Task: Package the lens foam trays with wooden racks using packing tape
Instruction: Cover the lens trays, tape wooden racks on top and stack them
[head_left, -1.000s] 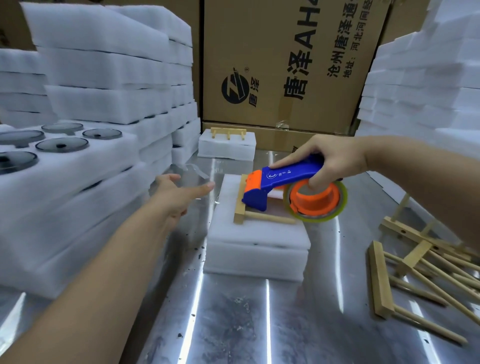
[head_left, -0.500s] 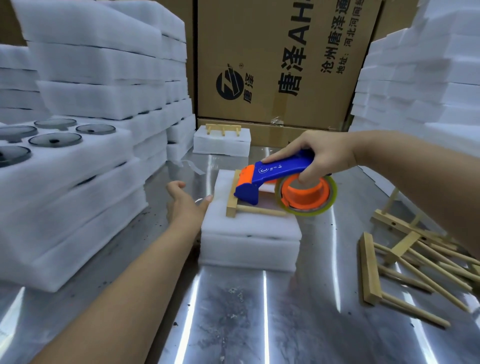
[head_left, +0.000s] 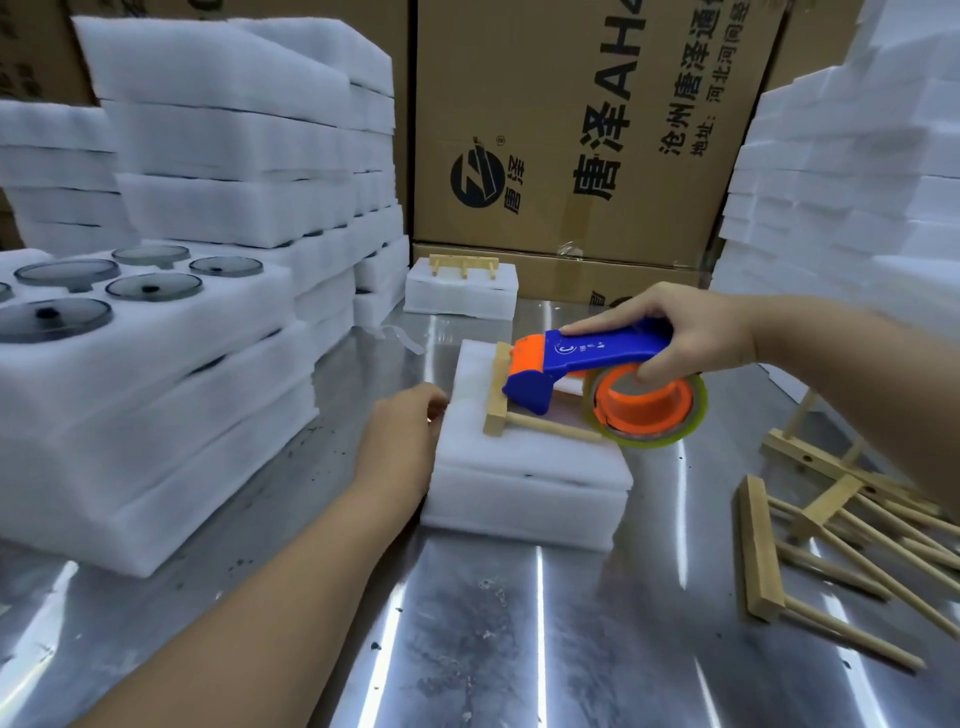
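Left hand (head_left: 402, 441): I see it at the left side of the foam trays (head_left: 519, 483), fingers bent with the tips against the upper tray's edge. I cannot tell whether they pinch anything.
Right hand (head_left: 691, 332): wrapped around the handle of the tape dispenser (head_left: 587, 358), forefinger stretched along its top.
Tape dispenser: blue and orange, its nose down over the wooden rack (head_left: 498, 400), with the tape roll (head_left: 649, 410) to the right.
Foam trays: two stacked at the middle of the metal table (head_left: 519, 623), with the rack lying flat on top.
Spare racks (head_left: 831, 530): a loose pile near the right edge.
Lens tray (head_left: 156, 353): on the left, dark lenses (head_left: 153, 286) seated in it.
Far pack (head_left: 460, 291): foam with a rack on top, in front of the cardboard box (head_left: 571, 130).
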